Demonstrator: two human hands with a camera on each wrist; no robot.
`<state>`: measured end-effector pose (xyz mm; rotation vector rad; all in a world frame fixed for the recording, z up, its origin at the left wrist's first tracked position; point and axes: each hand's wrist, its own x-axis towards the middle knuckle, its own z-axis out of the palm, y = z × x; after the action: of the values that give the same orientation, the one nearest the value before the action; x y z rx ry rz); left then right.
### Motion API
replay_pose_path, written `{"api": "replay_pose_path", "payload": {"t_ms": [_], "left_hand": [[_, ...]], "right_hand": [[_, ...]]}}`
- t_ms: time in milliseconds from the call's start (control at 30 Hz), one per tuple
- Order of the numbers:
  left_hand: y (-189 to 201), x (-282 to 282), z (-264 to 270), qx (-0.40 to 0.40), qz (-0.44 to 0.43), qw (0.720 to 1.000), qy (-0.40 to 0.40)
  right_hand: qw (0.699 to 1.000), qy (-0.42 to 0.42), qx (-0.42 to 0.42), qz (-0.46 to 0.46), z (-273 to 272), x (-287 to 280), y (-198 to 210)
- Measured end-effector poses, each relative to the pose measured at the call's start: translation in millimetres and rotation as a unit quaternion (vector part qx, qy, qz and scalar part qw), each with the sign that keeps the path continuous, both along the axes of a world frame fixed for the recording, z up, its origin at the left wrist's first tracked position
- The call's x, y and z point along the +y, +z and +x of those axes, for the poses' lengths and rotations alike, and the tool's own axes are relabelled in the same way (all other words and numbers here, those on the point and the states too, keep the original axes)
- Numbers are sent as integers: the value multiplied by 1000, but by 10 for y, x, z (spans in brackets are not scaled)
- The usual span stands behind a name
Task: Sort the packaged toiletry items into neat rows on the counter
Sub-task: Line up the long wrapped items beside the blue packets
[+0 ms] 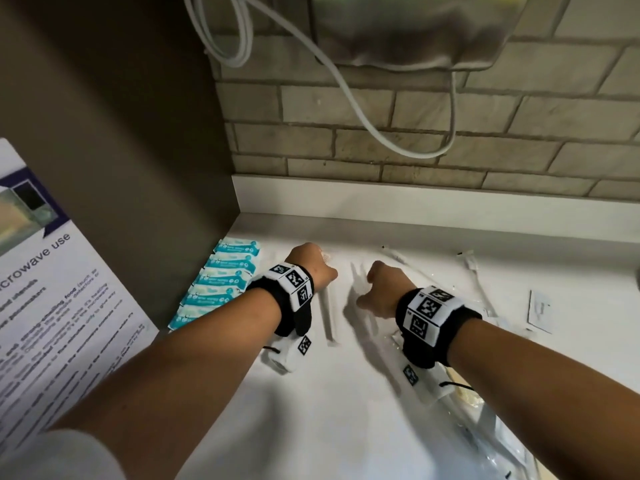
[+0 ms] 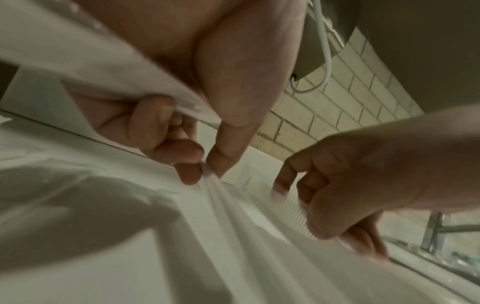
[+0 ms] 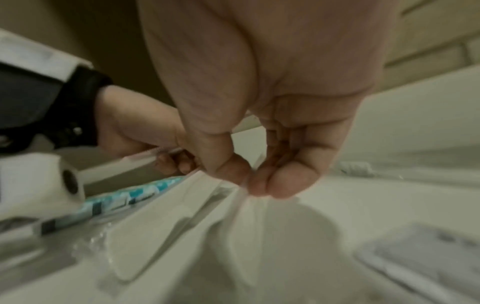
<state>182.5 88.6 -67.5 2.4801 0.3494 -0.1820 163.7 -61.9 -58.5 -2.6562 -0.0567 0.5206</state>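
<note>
The white counter surface (image 1: pixel 311 410) meets a tiled brick wall (image 1: pixel 415 126) at the back and a brown cabinet side panel (image 1: pixel 138 150) at the left. A row of teal-and-white sachets (image 1: pixel 221 282) lies along this panel, one behind another. To the right of the row lies a long white wrapped packet (image 1: pixel 327 317), under the left hand (image 1: pixel 311 265). The right hand (image 1: pixel 381 289) is further right, over more clear-wrapped packets (image 1: pixel 363 306). Loose clear-wrapped sticks (image 1: pixel 474 271) lie to the far right, near a flat white rectangular sachet (image 1: pixel 540 311). A white cable (image 1: pixel 346 84) hangs before the wall.
</note>
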Motion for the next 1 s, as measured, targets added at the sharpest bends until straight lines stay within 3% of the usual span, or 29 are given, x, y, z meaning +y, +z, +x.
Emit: {"api": "replay_pose_path", "payload": {"t_ms": [67,167,500,600,700,900,1000], "left_hand": [[-24,17,20,3,26,1000,-5],[-51,52,52,17,30,999,-15],[-44,133,72,36,30,999,-18],[3,172,67,28,-22,999,-2],[77,205,48,6,-135,990,40],[341,204,-94,-14,-355,930,92],[320,250,-143,-25,-324,943,68]], "right_hand": [[997,32,-28,-62,20,61,8],[995,52,2,-87,17,177,-36],[998,67,-6,0,26,260,-59],[997,77,-5,-4,11,365,-78],[996,75,-6,-42,31,506,-149],[996,61,17,-68,-21,624,-131],[991,89,50,-89,-17,622,-38]]}}
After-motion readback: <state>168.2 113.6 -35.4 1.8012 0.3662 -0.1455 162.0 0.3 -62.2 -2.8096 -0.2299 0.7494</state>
